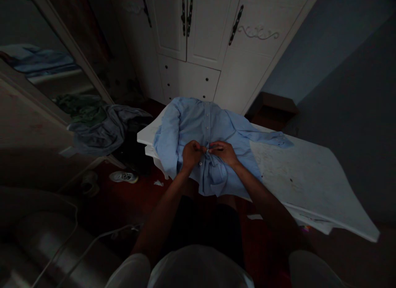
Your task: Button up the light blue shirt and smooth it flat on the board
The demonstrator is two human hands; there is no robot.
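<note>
A light blue button-up shirt [198, 127] lies spread on a white board [309, 176], its collar end hanging over the near edge and one sleeve stretched to the right. My left hand [191, 154] and my right hand [224, 152] meet over the shirt's button placket near the collar. Both hands are closed in a pinch on the shirt's front edges, fingertips almost touching each other.
A white wardrobe [210, 36] with dark handles stands behind the board. A heap of grey and green clothes [99, 123] lies at the left near a mirror [40, 69]. Shoes [123, 176] and white cables [93, 242] are on the dark red floor.
</note>
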